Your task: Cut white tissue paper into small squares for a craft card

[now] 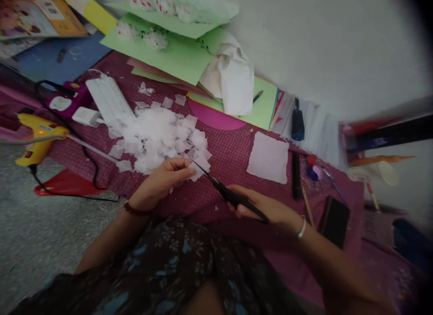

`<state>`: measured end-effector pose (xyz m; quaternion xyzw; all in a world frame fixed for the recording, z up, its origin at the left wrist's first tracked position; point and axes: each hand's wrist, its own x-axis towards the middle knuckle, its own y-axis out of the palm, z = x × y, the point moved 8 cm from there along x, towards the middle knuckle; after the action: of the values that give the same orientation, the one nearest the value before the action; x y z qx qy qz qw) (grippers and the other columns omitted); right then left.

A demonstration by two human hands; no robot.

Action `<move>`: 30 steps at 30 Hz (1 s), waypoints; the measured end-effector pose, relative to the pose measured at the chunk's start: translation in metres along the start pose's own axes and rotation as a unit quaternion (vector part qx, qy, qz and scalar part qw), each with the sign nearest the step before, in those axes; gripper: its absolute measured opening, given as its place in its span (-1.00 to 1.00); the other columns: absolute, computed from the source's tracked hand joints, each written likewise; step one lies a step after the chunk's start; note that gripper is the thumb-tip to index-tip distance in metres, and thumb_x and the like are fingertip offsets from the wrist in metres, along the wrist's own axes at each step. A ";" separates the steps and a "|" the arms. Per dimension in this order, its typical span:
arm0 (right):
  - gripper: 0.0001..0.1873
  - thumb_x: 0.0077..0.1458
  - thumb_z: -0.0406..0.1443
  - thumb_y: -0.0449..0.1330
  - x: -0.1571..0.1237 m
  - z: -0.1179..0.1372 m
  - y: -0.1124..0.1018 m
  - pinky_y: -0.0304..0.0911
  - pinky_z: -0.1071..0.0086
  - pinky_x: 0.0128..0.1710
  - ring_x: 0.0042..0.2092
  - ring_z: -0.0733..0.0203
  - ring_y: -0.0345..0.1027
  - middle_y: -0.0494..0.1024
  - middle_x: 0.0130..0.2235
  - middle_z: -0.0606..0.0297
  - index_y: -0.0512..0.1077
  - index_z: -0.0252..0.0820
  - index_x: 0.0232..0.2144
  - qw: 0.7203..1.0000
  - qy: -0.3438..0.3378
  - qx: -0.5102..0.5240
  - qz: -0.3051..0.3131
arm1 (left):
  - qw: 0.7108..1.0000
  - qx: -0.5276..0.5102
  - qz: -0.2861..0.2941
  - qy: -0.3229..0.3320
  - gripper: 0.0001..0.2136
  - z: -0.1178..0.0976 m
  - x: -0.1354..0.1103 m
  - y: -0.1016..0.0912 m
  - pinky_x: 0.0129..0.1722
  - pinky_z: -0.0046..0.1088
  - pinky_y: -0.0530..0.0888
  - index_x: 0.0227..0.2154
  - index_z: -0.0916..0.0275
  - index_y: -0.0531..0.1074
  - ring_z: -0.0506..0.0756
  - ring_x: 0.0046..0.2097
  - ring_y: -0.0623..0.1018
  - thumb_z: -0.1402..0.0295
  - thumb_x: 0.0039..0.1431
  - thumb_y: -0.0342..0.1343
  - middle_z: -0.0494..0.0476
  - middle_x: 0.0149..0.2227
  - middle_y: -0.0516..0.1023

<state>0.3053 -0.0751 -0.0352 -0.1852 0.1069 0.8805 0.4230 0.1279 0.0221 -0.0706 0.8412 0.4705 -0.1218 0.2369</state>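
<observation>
My right hand is closed round the black handles of a pair of scissors, whose blades point up and left. The blade tips meet a small white paper piece that my left hand pinches between thumb and fingers. Just beyond my left hand lies a heap of several cut white paper squares on the red checked cloth. A larger white paper square lies flat to the right of the scissors.
A yellow glue gun with a black cord lies at the left beside a purple power strip. Green paper sheets and crumpled white paper sit at the back. Pens, a black marker and a black block are at the right.
</observation>
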 end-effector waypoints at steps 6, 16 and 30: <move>-0.27 0.10 0.22 0.18 0.005 0.001 0.002 0.17 0.39 -0.36 -0.35 0.32 0.21 0.35 -0.27 0.30 0.34 -0.25 0.02 0.999 0.025 0.041 -0.008 | 1.000 -0.005 -0.016 -0.010 -0.75 0.000 0.000 -0.003 -0.68 -0.55 -0.02 -0.52 0.24 0.44 -0.13 -0.66 0.13 0.20 -0.02 0.36 -0.11 -0.65 0.25; -0.30 0.19 0.22 0.06 0.002 0.005 -0.005 0.23 0.34 -0.22 -0.28 0.25 0.28 0.39 -0.26 0.26 0.29 -0.21 0.07 0.996 -0.031 0.066 -0.058 | 0.996 -0.054 -0.064 0.027 -0.82 -0.011 -0.004 -0.012 -0.68 -0.60 0.04 -0.41 0.22 0.56 -0.14 -0.66 0.17 0.21 0.06 0.31 0.00 -0.60 0.42; -0.28 0.20 0.21 0.06 -0.009 0.001 0.025 0.23 0.36 -0.23 -0.26 0.26 0.28 0.39 -0.20 0.20 0.28 -0.26 0.08 0.991 -0.020 0.127 0.022 | 0.975 -0.092 -0.140 0.149 -0.91 -0.024 -0.020 -0.027 -0.66 -0.59 0.10 -0.36 0.17 0.64 -0.13 -0.64 0.18 0.43 0.03 0.30 -0.04 -0.61 0.47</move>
<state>0.2901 -0.0969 -0.0300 -0.1095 0.2137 0.8723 0.4260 0.0938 0.0320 -0.0496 0.7501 0.6230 0.0166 0.2212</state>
